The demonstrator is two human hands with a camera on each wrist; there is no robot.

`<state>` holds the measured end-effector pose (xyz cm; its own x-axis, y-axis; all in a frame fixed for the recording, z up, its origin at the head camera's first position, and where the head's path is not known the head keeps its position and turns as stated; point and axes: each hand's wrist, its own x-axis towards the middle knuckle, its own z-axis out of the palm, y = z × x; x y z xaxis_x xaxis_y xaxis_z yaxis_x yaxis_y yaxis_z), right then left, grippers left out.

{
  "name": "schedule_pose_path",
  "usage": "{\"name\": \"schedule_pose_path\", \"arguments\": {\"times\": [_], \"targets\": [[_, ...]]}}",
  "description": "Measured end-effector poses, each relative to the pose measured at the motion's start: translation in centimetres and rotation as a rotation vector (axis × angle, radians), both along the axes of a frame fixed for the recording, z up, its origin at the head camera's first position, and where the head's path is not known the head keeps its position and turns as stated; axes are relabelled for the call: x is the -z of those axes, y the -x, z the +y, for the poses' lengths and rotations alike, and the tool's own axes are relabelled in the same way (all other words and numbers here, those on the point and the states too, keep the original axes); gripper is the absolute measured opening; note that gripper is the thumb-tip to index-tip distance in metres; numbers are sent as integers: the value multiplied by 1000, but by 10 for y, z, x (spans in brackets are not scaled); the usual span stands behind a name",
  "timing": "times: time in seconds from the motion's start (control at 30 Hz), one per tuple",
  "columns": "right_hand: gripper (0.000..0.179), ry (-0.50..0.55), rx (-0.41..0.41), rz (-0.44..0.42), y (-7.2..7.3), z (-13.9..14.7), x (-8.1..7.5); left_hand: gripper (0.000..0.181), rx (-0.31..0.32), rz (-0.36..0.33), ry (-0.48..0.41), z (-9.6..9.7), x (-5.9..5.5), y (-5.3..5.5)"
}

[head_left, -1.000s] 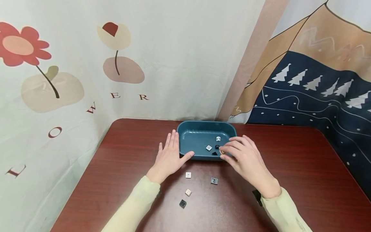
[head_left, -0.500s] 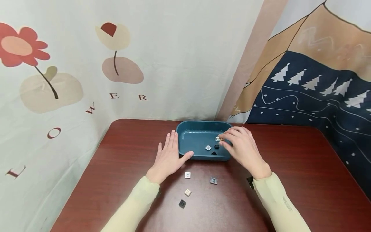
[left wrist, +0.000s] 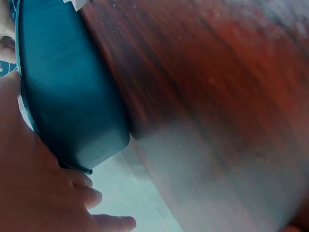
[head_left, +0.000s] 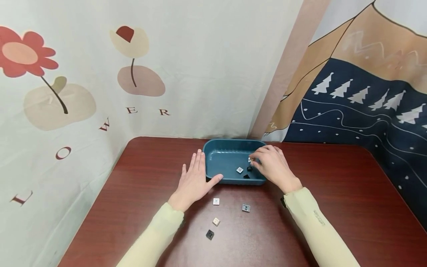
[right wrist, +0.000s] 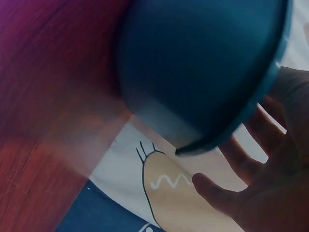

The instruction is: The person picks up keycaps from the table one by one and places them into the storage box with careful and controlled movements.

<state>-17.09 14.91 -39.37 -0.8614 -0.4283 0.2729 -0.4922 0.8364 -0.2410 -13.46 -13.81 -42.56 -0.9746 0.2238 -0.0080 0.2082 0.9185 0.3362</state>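
A teal rectangular dish (head_left: 221,163) stands near the table's back edge. My left hand (head_left: 191,182) lies flat along its left end, fingers straight and thumb over the front rim. Inside the dish's right part, my right hand (head_left: 271,165) pinches a small brown keycap (head_left: 253,159) between thumb and fingertips, mostly covered by them. Just behind it, a white keycap (head_left: 249,160) is partly hidden. Another white keycap (head_left: 240,170) and two black ones, a rounded one (head_left: 249,168) and a lower one (head_left: 246,177), lie on the dish's floor. Both wrist views show the dish's outer wall (left wrist: 72,92).
On the reddish-brown table (head_left: 160,163), in front of the dish, lie a white keycap (head_left: 216,201), a grey one (head_left: 246,208), a beige one (head_left: 216,221) and a black one (head_left: 209,234). A printed curtain (head_left: 207,66) hangs right behind the table's back edge.
With the brown keycap in its fingertips, my right hand has moved from the dish's front right rim further back and left, next to the white keycap. My left hand has stayed put.
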Motion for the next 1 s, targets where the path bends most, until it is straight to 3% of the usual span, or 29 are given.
{"name": "schedule_pose_path", "arguments": {"times": [0.3, 0.6, 0.77, 1.0], "targets": [[18, -90, -11, 14, 8, -7, 10, 110, 3, 9, 3, 1, 1, 0], [21, -83, -18, -20, 11, -7, 9, 110, -2, 6, 12, 1, 1, 1], [25, -60, -3, -20, 6, -6, 3, 110, 2, 7, 6, 1, 1, 1], [32, -23, 35, 87, -10, -4, -7, 109, -1, 6, -2, 0, 2, 1]]}}
